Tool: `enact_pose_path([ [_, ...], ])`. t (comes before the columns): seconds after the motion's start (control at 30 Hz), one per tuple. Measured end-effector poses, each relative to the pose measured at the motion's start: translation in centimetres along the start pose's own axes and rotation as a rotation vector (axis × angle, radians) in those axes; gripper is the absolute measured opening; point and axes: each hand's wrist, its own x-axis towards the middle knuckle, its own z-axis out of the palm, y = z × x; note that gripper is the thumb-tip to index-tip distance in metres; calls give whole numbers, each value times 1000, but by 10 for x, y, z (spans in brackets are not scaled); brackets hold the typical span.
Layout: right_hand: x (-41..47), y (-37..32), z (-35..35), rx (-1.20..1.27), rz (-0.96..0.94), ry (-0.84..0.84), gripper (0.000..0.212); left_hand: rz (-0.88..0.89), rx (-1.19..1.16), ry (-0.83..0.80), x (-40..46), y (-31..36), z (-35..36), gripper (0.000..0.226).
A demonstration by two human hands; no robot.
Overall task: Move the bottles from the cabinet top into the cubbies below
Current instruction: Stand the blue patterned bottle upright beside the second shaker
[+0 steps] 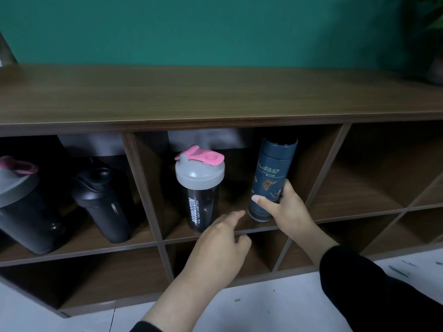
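Note:
My right hand (286, 210) grips the lower part of a dark blue patterned flask (273, 173), which stands slightly tilted on the floor of the middle upper cubby (318, 159). To its left in the same cubby stands a black shaker with a grey lid and pink cap (200, 188). My left hand (220, 245) hovers open just in front of that shaker's base, fingers spread, holding nothing. The left cubby holds a black shaker (103, 200) and another shaker with a grey lid and pink cap (21, 204). The wooden cabinet top (191, 92) carries no bottles in view.
The upper right cubby (374, 173) and the lower row of cubbies (96, 279) hold nothing visible. A green wall rises behind the cabinet. A plant pot (435, 70) sits at the top's far right. The floor below is white.

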Motion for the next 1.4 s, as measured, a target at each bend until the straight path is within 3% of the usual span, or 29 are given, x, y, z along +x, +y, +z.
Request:
enact_pose_path([
  [0.23,-18,33,6,120,38,-87,98,16,-67,36,13,-5,33,73],
  [0.4,-20,42,7,101,12,-81,88,77,35,-10,37,-1,56,83],
  [0.6,-20,45,12,26,-35,2,73,-19,65,-120,67,-10,68,84],
  [0.8,-16,53,14,136,14,39,61,-6,117,-64,78,-19,78,80],
  [0.9,-12,51,19,180,26,111,63,-22,3,53,77,-23,81,81],
  [1.03,-10,46,30,100,9,178,82,3,-63,182,67,-26,79,73],
  [1.13,-12,41,32,-16,-29,168,78,75,-31,176,65,-29,78,66],
  [1.23,-15,43,27,29,-43,69,72,104,-12,132,66,-29,78,68],
  [1.4,-18,48,21,80,-14,77,68,28,-72,50,72,-24,78,79],
])
